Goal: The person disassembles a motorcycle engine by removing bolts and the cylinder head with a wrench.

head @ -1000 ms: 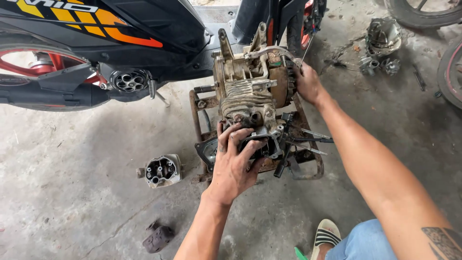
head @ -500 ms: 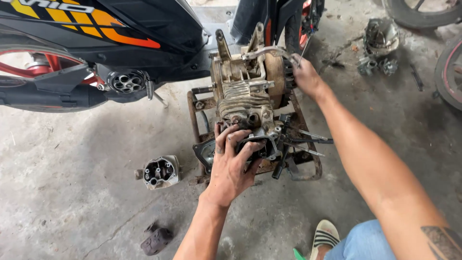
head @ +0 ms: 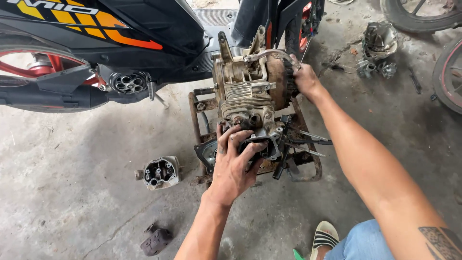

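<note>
A dirty scooter engine point(head: 250, 89) stands on a rusty metal stand point(head: 197, 113) on the concrete floor. My left hand point(head: 234, 166) grips the near end of the engine, fingers curled over the cylinder head opening point(head: 262, 144). My right hand point(head: 304, 78) is closed on the round finned flywheel side point(head: 284, 82) at the engine's far right. Several tools point(head: 301, 144) lie on the stand just right of my left hand.
A black scooter point(head: 110, 43) with orange stripes stands behind and left. A loose engine cover point(head: 160, 172) lies on the floor at left, a dark small part point(head: 155, 240) nearer me. More engine parts point(head: 378, 48) and tyres point(head: 450, 72) sit at right. My sandalled foot point(head: 325, 238) is below.
Both hands keep their hold on the engine. My right hand has shifted slightly along the flywheel side; the view has drifted a little.
</note>
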